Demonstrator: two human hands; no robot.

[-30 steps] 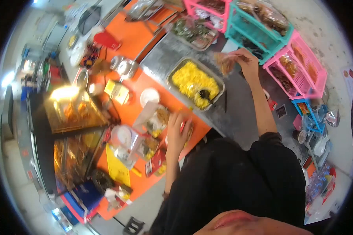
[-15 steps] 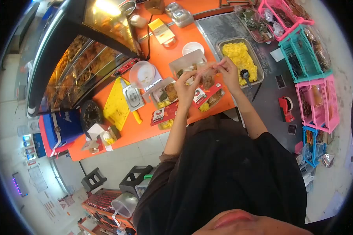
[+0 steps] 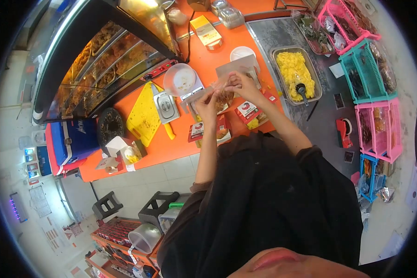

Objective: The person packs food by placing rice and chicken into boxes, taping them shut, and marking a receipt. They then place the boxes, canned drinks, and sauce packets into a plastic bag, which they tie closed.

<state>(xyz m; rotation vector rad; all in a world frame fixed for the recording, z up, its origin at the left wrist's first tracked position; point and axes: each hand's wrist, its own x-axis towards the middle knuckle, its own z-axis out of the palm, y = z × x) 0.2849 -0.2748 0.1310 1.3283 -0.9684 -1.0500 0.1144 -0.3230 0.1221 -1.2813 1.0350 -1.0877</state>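
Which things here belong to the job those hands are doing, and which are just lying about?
Probably in the job:
small clear bag, pinched by left hand and right hand
red-labelled food box
tray of yellow food
spoon

Seemingly just lying about:
red tape dispenser
blue cooler box
black stool

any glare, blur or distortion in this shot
head view: strong fisheye bending, with black rounded corners; bright glare on the top of the food cabinet; the clear bag between the left hand and right hand looks soft, its edges hard to trace
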